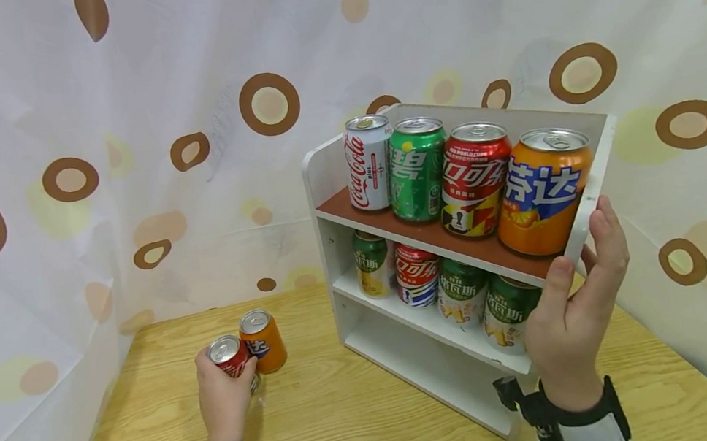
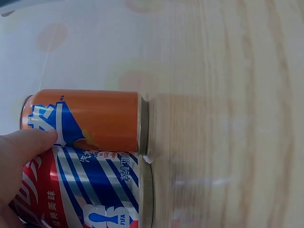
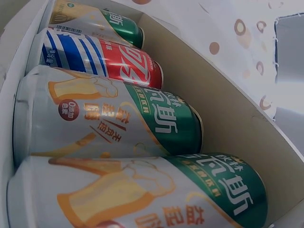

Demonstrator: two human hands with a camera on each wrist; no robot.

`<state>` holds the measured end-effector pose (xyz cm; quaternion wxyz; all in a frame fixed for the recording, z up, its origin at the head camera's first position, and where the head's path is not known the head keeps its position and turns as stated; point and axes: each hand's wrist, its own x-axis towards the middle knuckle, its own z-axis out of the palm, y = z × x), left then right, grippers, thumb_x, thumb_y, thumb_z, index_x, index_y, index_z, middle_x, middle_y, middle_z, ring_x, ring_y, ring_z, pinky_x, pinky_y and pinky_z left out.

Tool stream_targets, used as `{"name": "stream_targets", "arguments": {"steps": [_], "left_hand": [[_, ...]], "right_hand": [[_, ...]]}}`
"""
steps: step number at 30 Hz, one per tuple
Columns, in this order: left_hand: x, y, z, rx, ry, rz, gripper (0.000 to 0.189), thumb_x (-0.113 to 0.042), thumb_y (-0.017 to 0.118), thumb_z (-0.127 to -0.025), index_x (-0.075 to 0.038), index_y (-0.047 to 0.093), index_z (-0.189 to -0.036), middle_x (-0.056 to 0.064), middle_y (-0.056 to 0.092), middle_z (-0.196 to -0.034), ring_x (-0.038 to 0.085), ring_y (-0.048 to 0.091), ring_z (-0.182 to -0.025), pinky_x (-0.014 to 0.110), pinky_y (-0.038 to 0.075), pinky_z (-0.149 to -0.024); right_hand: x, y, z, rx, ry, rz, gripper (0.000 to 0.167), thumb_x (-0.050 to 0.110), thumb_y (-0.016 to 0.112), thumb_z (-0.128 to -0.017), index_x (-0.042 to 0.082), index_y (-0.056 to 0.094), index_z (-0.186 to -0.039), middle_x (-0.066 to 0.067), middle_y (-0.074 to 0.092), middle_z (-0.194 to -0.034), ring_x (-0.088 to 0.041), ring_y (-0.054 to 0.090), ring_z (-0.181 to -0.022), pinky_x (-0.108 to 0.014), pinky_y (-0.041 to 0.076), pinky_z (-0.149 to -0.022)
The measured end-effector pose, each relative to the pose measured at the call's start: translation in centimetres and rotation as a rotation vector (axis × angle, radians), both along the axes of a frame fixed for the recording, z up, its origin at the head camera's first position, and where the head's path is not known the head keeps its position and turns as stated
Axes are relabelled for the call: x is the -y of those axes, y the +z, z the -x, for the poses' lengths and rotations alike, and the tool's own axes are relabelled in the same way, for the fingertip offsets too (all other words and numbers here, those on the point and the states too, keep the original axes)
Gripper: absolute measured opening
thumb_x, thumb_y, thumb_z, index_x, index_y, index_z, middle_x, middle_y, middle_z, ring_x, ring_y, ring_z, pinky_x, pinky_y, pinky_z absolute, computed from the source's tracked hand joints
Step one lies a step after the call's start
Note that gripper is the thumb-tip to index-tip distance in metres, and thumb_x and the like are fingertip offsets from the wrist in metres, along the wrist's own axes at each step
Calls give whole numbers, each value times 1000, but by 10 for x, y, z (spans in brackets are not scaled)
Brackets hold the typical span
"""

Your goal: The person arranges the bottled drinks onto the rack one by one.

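My left hand (image 1: 226, 398) grips a red cola can (image 2: 102, 190) with blue and white stripes; it stands upright at the table's left. Right beside it is an orange Fanta can (image 1: 264, 342), and in the left wrist view my thumb overlaps its label. My right hand (image 1: 572, 304) holds the right side panel of a white three-tier shelf (image 1: 421, 367), thumb at the front edge and fingers along the outside. On its top tier stand a white Coca-Cola can (image 1: 368, 167), a green can (image 1: 417, 172), a red cola can (image 1: 476, 180) and an orange Fanta can (image 1: 545, 193).
The middle tier holds a green-and-gold can (image 1: 372, 266), a red cola can (image 1: 418, 275) and two green-and-white cans (image 3: 114, 114). A wooden table (image 1: 325, 422) lies beneath everything. A patterned curtain (image 1: 196, 70) hangs behind and along the sides.
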<state>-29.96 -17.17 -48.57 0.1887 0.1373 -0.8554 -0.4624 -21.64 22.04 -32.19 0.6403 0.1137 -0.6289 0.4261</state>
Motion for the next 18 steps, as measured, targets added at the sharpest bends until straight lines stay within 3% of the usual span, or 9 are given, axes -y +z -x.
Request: {"name": "stream_targets", "arguments": {"steps": [10, 18], "left_hand": [[6, 0, -1, 22, -37, 10, 85, -13, 81, -87, 10, 26, -148, 37, 44, -146, 54, 48, -134, 68, 39, -111], [11, 9, -2, 100, -62, 31, 82, -19, 80, -89, 14, 29, -144, 38, 45, -144, 55, 48, -132, 67, 39, -111]], "right_hand": [[-1, 0, 0, 4, 1, -4, 37, 8, 43, -109, -15, 36, -137, -23, 36, -157, -32, 37, -146, -35, 36, -118], [-1, 0, 0, -7, 0, -10, 37, 10, 44, -109, -15, 36, -135, -24, 36, -157, -32, 38, -145, -36, 36, -118]]}}
